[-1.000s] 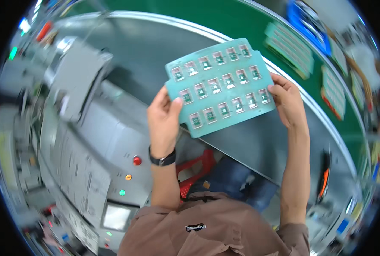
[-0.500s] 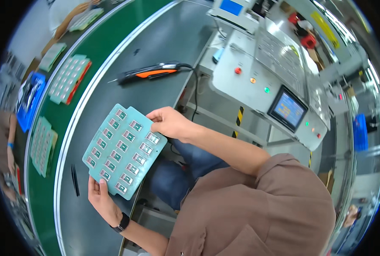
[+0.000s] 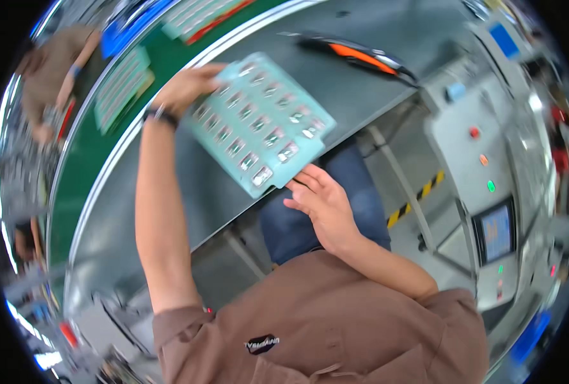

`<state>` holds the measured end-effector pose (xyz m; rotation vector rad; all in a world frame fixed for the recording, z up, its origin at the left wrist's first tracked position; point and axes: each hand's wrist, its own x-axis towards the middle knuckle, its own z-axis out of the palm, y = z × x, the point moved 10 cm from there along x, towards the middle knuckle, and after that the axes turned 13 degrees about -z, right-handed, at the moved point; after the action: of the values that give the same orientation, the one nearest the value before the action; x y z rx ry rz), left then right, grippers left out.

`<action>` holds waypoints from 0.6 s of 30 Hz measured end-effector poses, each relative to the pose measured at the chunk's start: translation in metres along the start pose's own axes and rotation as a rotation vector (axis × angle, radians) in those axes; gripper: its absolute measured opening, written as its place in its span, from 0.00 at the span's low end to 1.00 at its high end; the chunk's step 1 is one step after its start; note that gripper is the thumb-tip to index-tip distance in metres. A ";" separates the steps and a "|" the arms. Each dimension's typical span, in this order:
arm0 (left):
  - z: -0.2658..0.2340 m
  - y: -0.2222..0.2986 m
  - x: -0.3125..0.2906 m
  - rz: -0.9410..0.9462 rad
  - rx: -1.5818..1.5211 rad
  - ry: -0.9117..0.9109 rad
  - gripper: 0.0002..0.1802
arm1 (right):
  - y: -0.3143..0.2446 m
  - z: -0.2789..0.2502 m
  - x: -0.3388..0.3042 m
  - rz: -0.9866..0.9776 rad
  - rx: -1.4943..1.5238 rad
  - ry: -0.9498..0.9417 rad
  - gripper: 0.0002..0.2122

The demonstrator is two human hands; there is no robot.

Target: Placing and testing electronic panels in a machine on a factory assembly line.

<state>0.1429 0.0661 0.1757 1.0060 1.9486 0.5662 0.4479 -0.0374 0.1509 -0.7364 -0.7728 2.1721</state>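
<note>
Left grip (image 3: pixel 187 88) holds teal tray (image 3: pixel 266 106), right grip (image 3: pixel 324 208) seemingly touching it

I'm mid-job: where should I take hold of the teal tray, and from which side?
Likely best: pinch the plain rim at the short ends of the teal tray, coming in from outside each end. It is a flat panel, and rows of windows fill its middle. The left grip holds the upper-left short end; the right grip is at the lower-right one.

Two hands (image 3: pixel 185 91) (image 3: pixel 323 208), one pale green tray (image 3: pixel 253 136) at centre, two tray stacks (image 3: pixel 123 89) (image 3: pixel 201 16) upper left, one orange-black tool (image 3: pixel 361 54) upper right, three round buttons (image 3: pixel 474 132) (image 3: pixel 484 160) (image 3: pixel 491 186) and one screen (image 3: pixel 495 232) at right
</note>
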 end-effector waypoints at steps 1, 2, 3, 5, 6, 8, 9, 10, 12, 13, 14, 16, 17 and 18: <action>-0.002 0.001 0.009 0.024 -0.008 -0.042 0.23 | 0.012 0.007 -0.005 0.032 0.045 -0.006 0.26; 0.003 0.016 0.013 0.053 0.078 -0.015 0.22 | 0.024 0.014 -0.005 0.044 0.093 -0.048 0.27; 0.007 0.025 0.012 0.089 0.147 -0.016 0.22 | 0.033 0.023 -0.006 0.050 0.090 -0.095 0.27; -0.013 0.026 0.005 0.137 0.215 0.179 0.21 | 0.046 0.043 -0.012 0.088 0.046 -0.202 0.28; -0.024 0.023 -0.003 0.162 0.257 0.315 0.21 | 0.051 0.046 -0.020 0.143 -0.046 -0.259 0.28; -0.035 0.092 -0.131 0.706 0.244 1.071 0.14 | 0.042 0.045 -0.022 0.187 -0.293 -0.442 0.24; -0.049 0.053 -0.129 0.464 0.184 0.938 0.18 | 0.029 0.051 -0.021 0.200 -0.339 -0.551 0.18; -0.047 0.039 -0.158 0.393 -0.015 0.929 0.16 | -0.001 0.055 -0.007 0.172 -0.387 -0.530 0.11; -0.013 0.008 -0.209 0.206 -0.349 0.797 0.13 | -0.079 0.056 0.036 -0.277 -0.718 -0.511 0.07; 0.010 -0.006 -0.226 0.157 -0.480 0.689 0.10 | -0.117 0.061 0.057 -0.543 -0.883 -0.410 0.07; 0.040 -0.030 -0.234 0.030 -0.643 0.537 0.09 | -0.144 0.074 0.079 -0.769 -1.122 -0.391 0.07; 0.113 -0.052 -0.238 -0.231 -0.887 0.061 0.14 | -0.152 0.085 0.139 -0.825 -1.252 -0.440 0.10; 0.142 -0.048 -0.235 -0.233 -1.004 -0.141 0.16 | -0.147 0.090 0.167 -0.826 -1.311 -0.526 0.11; 0.162 -0.045 -0.230 -0.238 -1.115 -0.198 0.18 | -0.138 0.099 0.193 -0.829 -1.363 -0.619 0.12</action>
<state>0.3326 -0.1466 0.1680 0.1053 1.2157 1.1613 0.3244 0.1588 0.2623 -0.1612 -2.4098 0.8543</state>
